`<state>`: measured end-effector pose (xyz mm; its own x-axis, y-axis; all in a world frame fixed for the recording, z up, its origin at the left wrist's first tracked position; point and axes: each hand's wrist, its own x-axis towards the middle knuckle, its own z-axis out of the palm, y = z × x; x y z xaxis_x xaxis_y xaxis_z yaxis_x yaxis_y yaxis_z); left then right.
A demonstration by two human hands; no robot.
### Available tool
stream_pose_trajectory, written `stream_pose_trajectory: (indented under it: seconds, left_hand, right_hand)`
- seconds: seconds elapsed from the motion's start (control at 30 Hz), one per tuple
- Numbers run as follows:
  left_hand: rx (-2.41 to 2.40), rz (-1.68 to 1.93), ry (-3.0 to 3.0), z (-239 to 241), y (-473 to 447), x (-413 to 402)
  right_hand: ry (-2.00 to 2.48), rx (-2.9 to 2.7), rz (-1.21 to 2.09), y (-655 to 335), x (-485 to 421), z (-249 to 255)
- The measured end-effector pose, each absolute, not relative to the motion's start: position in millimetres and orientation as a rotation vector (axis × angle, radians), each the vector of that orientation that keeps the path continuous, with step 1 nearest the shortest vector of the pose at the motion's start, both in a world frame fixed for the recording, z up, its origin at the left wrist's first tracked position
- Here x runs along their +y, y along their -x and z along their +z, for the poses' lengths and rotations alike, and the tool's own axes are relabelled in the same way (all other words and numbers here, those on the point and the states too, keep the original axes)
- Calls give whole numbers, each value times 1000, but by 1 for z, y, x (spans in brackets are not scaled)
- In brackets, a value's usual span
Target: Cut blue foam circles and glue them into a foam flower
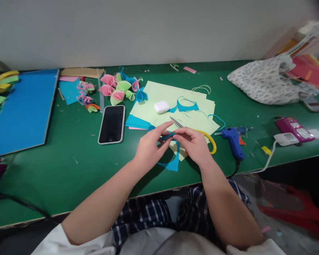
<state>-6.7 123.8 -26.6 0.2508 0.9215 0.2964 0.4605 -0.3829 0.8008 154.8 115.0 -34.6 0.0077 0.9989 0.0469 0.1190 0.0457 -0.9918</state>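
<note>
Between my two hands is a small piece of blue paper (167,136), pinched by the fingers of my left hand (150,142) and of my right hand (192,142). Both hands are closed, and their fingers partly cover the paper. Scissors with yellow handles (212,142) lie just beyond my right hand, the blades pointing up and left. Below the fingers rests a curved blue paper offcut (173,165). Pale green sheets (159,92) are spread under and beyond the hands. On them lie a ring-shaped blue scrap (195,107) and a white rounded case (161,107).
A phone (112,124) lies left of my hands, near pink and green paper flowers (117,88). Farther left is a large blue board (23,109). To the right are a blue glue gun (233,141), a purple power strip (295,129) and a patterned cloth bag (263,79).
</note>
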Motion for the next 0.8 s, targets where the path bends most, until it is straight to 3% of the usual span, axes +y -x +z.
stream_pose_trajectory:
  seconds: [0.8]
  left_hand:
    - [1233,1042,-1808,-27,6,125]
  right_hand:
    - [1336,-1322,960,-156,113,-32]
